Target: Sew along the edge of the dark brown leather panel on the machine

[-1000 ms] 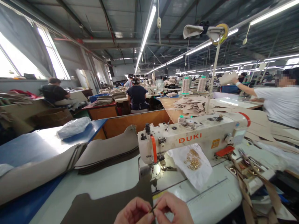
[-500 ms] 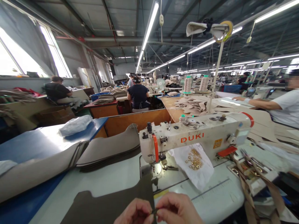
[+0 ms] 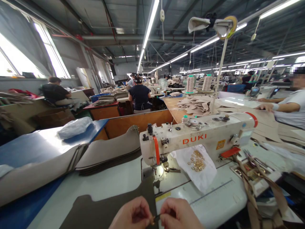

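Note:
My left hand (image 3: 133, 213) is closed in a pinch on a small gold-coloured metal piece (image 3: 152, 220); its exact shape is too small to tell. My right hand (image 3: 177, 214) pinches a short dark strip (image 3: 157, 217) whose end meets the metal piece. Both hands are low in the view, above the edge of a dark grey-brown fabric panel (image 3: 102, 208) lying flat on the machine table. Just beyond the hands stands a white sewing machine (image 3: 173, 140), its needle area over the panel's far end. Several gold rings (image 3: 197, 162) lie on a white cloth (image 3: 207, 179) under the machine arm.
A stack of cut panels (image 3: 109, 152) lies left of the machine. Tan straps (image 3: 252, 203) hang over a tray (image 3: 269, 181) at the right. A co-worker (image 3: 292, 105) stands by the beige pieces at the right; others sit farther back.
My hands have moved slightly apart, and the gold-coloured piece now shows at my left fingertips. The view has shifted a little. The co-worker's arm at the right has drawn back.

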Tool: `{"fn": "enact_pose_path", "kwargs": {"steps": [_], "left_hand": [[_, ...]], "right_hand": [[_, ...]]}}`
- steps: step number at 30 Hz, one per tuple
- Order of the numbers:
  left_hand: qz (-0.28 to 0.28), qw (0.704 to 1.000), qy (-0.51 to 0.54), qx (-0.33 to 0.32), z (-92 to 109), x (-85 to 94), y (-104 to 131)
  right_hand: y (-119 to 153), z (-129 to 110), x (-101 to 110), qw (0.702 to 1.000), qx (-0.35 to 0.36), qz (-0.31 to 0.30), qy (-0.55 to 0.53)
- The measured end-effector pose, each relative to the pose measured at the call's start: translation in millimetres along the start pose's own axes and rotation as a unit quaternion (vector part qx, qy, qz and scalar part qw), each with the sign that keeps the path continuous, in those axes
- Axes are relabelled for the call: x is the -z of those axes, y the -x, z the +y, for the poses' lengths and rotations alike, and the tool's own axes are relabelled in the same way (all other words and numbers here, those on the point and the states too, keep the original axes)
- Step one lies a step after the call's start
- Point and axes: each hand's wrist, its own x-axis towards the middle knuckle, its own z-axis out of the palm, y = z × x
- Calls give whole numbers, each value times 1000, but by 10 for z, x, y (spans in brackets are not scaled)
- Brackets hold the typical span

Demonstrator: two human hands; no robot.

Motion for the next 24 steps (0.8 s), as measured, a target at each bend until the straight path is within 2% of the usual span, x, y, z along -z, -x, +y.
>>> {"fn": "enact_pose_path", "kwargs": {"steps": [1, 3, 5, 8, 11, 13, 18, 24], "left_hand": [[17, 999, -32, -19, -28, 54, -63], [92, 984, -134, -74, -121, 140, -175], [160, 945, -246, -148, -262, 158, -246], [185, 888, -356, -227, -479, 55, -264], [212, 857, -400, -246, -589, -76, -217], [225, 851, -405, -249, -591, -116, -178], [211, 858, -387, -264, -466, -100, -141], [210, 819, -414, -337, -217, -126, -276]], "right_hand": [[-24, 4, 0, 1000, -4, 7, -29], [-82, -22, 17, 997, -15, 21, -74], [-161, -81, 45, 996, -41, 33, -75], [-332, -182, 74, 995, -85, 36, -23], [-535, -243, 62, 994, -109, 23, 11], [-646, -262, 41, 992, -120, 10, 27], [-757, -327, 29, 989, -123, -19, 76], [-767, -422, 64, 984, -130, -36, 118]]}}
